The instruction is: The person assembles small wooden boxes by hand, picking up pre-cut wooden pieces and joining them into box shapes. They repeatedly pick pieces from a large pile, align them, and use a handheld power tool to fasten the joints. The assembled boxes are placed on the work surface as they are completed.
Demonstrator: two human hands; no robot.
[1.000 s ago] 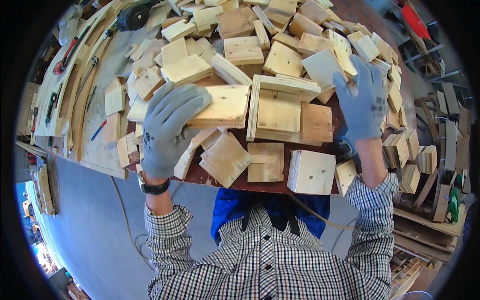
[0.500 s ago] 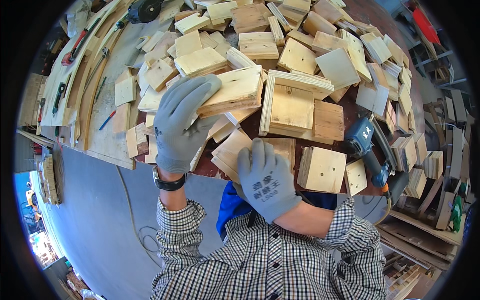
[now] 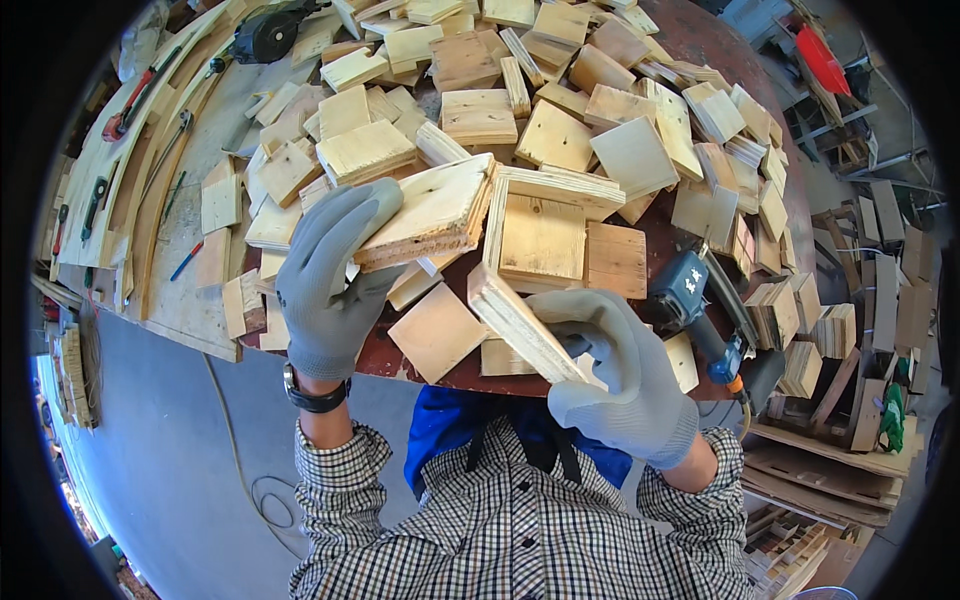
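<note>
My left hand (image 3: 338,270), in a grey work glove, grips a thick plywood block (image 3: 428,212) from its left side, raised over the table's near edge. In my gloved right hand (image 3: 625,375) is a second plywood block (image 3: 522,325), tilted, with its layered edge showing; the fingers curl around its right end. The two blocks are apart. Between and below them a square wooden piece (image 3: 437,332) lies on the red-brown table (image 3: 460,372). Just beyond the right-hand block sits a stack of plywood pieces (image 3: 543,235). A blue nail gun (image 3: 682,285) lies to the right.
A large heap of wooden blocks (image 3: 555,135) covers the table's far side. On the left are long wood strips (image 3: 165,190), a black tool (image 3: 265,38), a red-handled tool (image 3: 122,118) and a pen (image 3: 186,260). Stacked blocks (image 3: 800,362) stand right. A hose (image 3: 238,430) runs along the floor.
My right hand has moved right and turned, and now holds a tilted plywood block. The two-holed block by the near edge no longer shows. My left hand keeps its block; the view has shifted.
</note>
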